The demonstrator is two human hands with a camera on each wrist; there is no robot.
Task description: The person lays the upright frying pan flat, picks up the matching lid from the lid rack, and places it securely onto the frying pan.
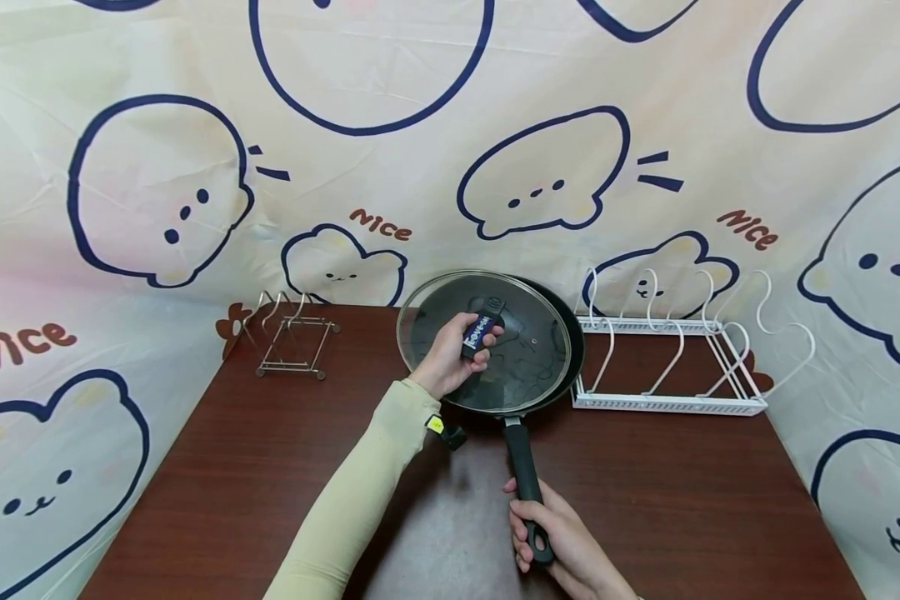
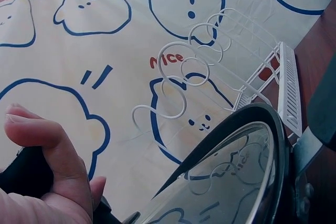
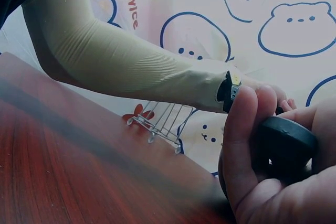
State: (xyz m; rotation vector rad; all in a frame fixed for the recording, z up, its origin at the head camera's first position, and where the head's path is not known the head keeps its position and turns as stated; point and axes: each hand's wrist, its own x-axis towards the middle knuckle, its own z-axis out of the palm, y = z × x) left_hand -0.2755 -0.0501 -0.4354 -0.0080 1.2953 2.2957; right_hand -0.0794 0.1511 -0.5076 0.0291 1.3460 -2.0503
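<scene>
A black frying pan (image 1: 576, 333) is in front of me, its long black handle (image 1: 523, 467) pointing toward me. Over it lies a round glass lid (image 1: 521, 379) with a metal rim, offset a little to the left so a dark crescent of pan shows at the right. My left hand (image 1: 450, 354) grips the lid's black knob (image 1: 471, 337), which has a blue label. Curled round the end of the pan handle is my right hand (image 1: 551, 533); the right wrist view shows the handle's end (image 3: 289, 140) between fingers and palm. Whether the pan touches the table cannot be told.
Right of the pan stands a white rack (image 1: 667, 404) with several curved wire dividers, close to the pan's edge. A small metal wire rack (image 1: 292, 367) is at the table's back left. The brown table (image 1: 232, 483) meets a cartoon-printed backdrop (image 1: 420, 192) behind and at both sides.
</scene>
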